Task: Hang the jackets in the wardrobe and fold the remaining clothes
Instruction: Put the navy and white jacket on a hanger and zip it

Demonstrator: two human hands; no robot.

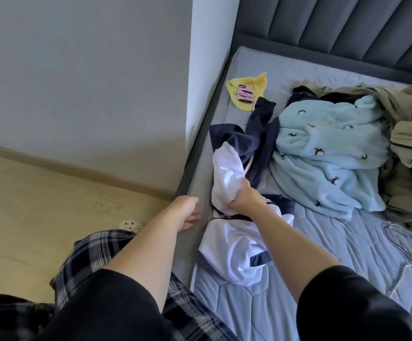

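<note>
Your right hand (239, 198) reaches forward, fist gripping the white-and-navy jacket (229, 242) bunched on the bed (335, 267); your left hand (186, 212), fingers relaxed and empty, hangs just left of it at the bed's edge.

soft even daylight, mild wide-angle bending, slight blur.

- Place: a home bedroom.
- Bed (323, 279) with pale blue quilted mattress cover.
- Grey padded headboard (335, 23) at its far end.
- Loose clothes (330, 148) heaped on the bed.
- Pale wood floor (27, 205), plain wall (77, 70).
</note>
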